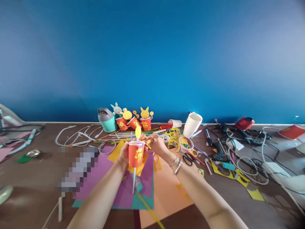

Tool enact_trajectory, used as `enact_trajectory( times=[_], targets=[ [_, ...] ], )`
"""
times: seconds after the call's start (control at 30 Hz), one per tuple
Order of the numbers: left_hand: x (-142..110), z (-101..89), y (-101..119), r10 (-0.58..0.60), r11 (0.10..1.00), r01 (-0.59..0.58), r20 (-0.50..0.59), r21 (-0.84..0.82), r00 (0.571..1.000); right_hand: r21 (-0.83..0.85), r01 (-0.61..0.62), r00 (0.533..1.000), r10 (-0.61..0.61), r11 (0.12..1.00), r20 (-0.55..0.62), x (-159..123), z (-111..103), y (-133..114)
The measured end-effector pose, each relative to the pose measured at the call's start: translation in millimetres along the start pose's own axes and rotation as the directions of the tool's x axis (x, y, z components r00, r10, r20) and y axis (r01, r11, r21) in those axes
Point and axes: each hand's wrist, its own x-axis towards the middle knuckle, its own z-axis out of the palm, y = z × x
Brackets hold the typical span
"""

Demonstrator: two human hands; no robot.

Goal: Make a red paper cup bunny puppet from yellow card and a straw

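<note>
The left hand [123,154] grips the red cup [132,158], seemingly light and crushable, best held gently round its wall; whether the right hand [156,143] grips anything is unclear.

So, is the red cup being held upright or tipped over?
Upright: the red cup in the left hand has its white rim on top and its narrower base below.

The wall [152,63] looks smooth; the bracelet [178,167] is shiny metal.
</note>
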Motion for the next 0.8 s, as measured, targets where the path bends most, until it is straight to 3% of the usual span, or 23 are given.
enact_trajectory(
  times=[0.07,0.13,0.23,0.43,0.5,0.6,0.7,0.8],
  targets=[
    [5,-4.6,2,0.053,0.996,-0.058,-0.074,-0.07,0.996,-0.123,-0.002,1.0,0.001,0.992,-0.008,-13,-5,-9],
    [9,-6.0,4,0.117,0.982,-0.139,-0.167,-0.128,0.979,-0.243,-0.044,0.986,0.082,0.969,0.147,-30,-11,-21],
    [12,-4.4,6,0.172,0.96,-0.22,-0.251,-0.175,0.953,-0.309,-0.037,0.92,0.153,0.95,0.362,-56,-15,-40],
    [14,-2.7,8,0.231,0.94,-0.292,-0.3,-0.176,0.925,-0.459,-0.023,0.987,0.092,0.888,0.129,-83,-7,-67],
    [14,-2.9,9,0.23,0.938,-0.297,-0.323,-0.177,0.918,-0.473,0.038,0.977,0.066,0.88,0.201,-90,1,-74],
    [15,-3.3,9,0.229,0.937,-0.303,-0.343,-0.177,0.911,-0.483,0.179,0.919,0.03,0.857,0.394,-102,21,-83],
    [16,-4.8,9,0.225,0.936,-0.302,-0.354,-0.179,0.908,-0.554,0.212,0.899,0.062,0.805,0.434,-108,38,-87],
    [17,-7.9,9,0.222,0.932,-0.31,-0.378,-0.19,0.899,-0.559,0.172,0.892,0.113,0.811,0.438,-105,36,-87]
  ],
)
